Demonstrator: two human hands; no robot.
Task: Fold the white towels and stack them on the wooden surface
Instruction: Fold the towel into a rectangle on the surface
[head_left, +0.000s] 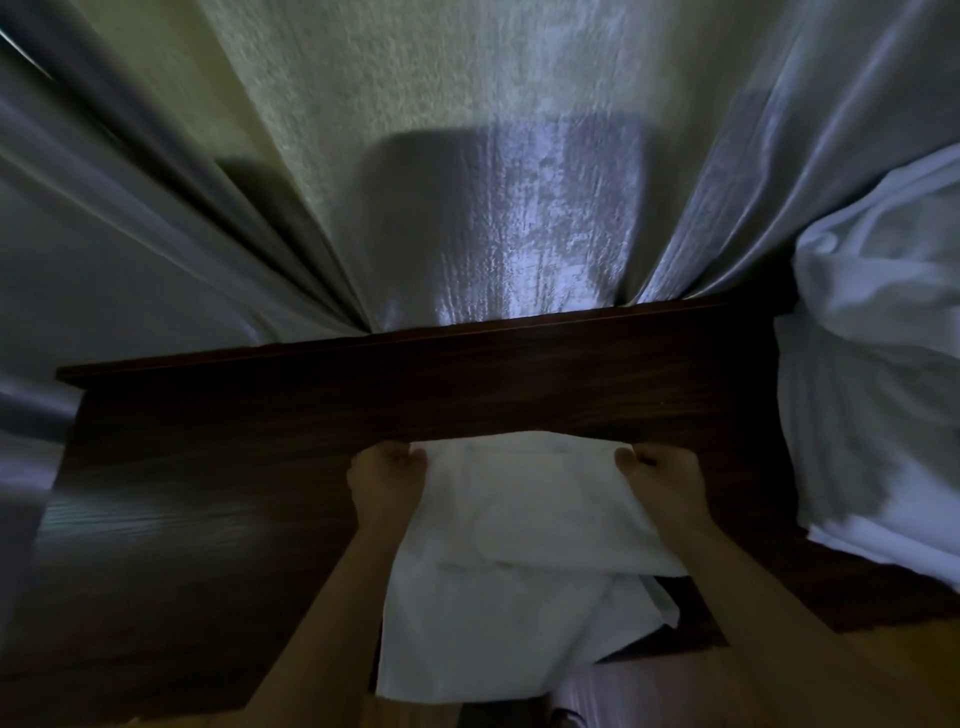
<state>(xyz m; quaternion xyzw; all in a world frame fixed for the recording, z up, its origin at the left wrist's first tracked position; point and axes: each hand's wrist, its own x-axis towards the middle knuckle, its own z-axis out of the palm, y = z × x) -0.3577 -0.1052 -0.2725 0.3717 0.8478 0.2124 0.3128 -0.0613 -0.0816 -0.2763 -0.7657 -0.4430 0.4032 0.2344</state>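
Observation:
A white towel (519, 525) lies on the dark wooden surface (218, 467), partly folded, with its near end hanging over the front edge. My left hand (387, 486) pinches the towel's far left corner. My right hand (660, 486) pinches the far right corner. Both hands hold the folded-over top layer stretched between them. A loose pile of white towels (878, 395) sits at the right end of the surface.
A raised wooden back ledge (415, 343) runs along the far side of the surface. Grey curtains (130, 234) hang behind it on both sides of a textured wall (467, 182). The scene is dim.

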